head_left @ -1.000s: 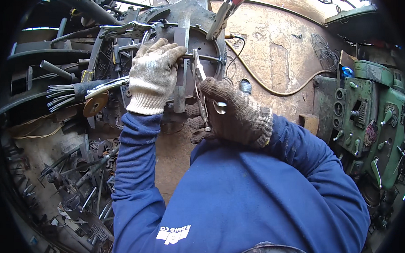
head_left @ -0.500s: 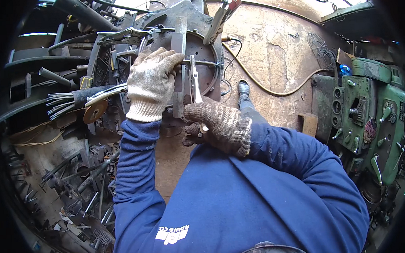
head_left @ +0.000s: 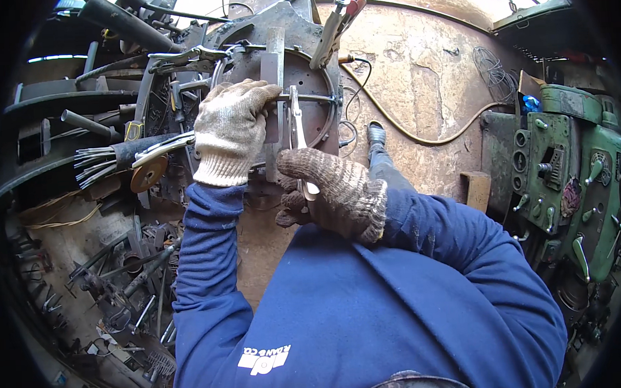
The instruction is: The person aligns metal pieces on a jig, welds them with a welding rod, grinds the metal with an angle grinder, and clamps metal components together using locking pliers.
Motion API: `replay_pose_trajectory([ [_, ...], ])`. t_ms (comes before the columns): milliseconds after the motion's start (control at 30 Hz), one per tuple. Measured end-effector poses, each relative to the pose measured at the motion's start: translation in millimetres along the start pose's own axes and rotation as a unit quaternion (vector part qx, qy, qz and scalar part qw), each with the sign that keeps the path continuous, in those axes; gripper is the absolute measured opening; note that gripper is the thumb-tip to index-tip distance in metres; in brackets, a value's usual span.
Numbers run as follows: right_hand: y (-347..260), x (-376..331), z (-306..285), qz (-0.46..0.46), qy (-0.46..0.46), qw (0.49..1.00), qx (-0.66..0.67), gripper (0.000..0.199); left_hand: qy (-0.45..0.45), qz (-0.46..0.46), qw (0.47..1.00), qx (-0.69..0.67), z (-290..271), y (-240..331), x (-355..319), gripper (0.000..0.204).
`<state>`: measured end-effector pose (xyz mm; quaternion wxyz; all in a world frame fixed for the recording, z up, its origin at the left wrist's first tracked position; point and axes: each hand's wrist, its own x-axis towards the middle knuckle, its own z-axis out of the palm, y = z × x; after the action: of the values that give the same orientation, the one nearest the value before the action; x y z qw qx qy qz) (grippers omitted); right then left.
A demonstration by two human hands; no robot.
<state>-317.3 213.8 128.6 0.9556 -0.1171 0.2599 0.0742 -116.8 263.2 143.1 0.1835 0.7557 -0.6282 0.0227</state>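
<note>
While the right hand in a brown knit glove [head_left: 336,190] closes around a slender silver metal plier-type tool [head_left: 298,126], its nose meets a thin dark metal rod [head_left: 317,97] over a round, drilled, dark steel plate [head_left: 310,78]. The left hand in an off-white knit glove [head_left: 232,118] rests fingers together beside a flat grey steel bar [head_left: 273,58]; pinching cannot be confirmed. Recommended: nose square to rod, left fingertips clear. Beyond stands a red-tipped metal clamp [head_left: 327,36].
</note>
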Motion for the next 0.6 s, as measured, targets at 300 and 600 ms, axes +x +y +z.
replay_pose_trajectory([
  [300, 13.1, 15.0, -14.1, -0.082, -0.007, 0.985, -0.153, 0.032, -0.028, -0.027, 0.999, -0.024, -1.4, -3.0, -1.1, 0.031],
  [600, 18.3, 23.4, -19.9, -0.334, -0.042, 0.838, -0.429, 0.029, 0.065, -0.306, 0.891, -0.329, -22.6, 53.9, -39.2, 0.035],
])
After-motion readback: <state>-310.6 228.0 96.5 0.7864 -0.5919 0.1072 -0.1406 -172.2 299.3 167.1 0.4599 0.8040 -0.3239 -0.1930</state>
